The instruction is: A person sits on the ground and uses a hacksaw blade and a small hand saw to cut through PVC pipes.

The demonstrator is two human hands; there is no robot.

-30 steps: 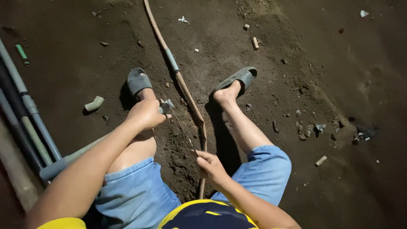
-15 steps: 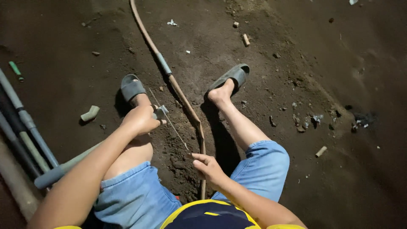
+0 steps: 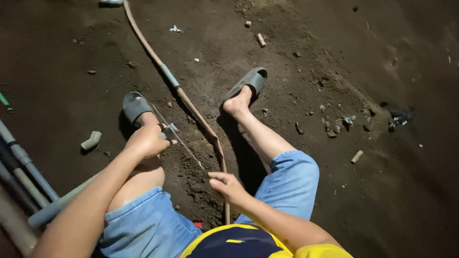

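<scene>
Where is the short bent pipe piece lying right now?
The bent pipe piece lies on the dirt, left of the left hand and its sandal.

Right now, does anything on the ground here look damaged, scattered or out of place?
Yes. Short cut pipe offcuts and pale scraps lie scattered over the dirt floor, and the long brown pipe between the feet runs bowed, not straight.

bare dark-brown dirt floor (image 3: pixel 296 43) carried it all: a long thin brownish pipe (image 3: pixel 191 107) curved across it, grey plastic pipes (image 3: pixel 24 162) lay at the left, a pale elbow fitting (image 3: pixel 91 140) nearby, short pipe offcuts (image 3: pixel 356 156) scattered about.
</scene>
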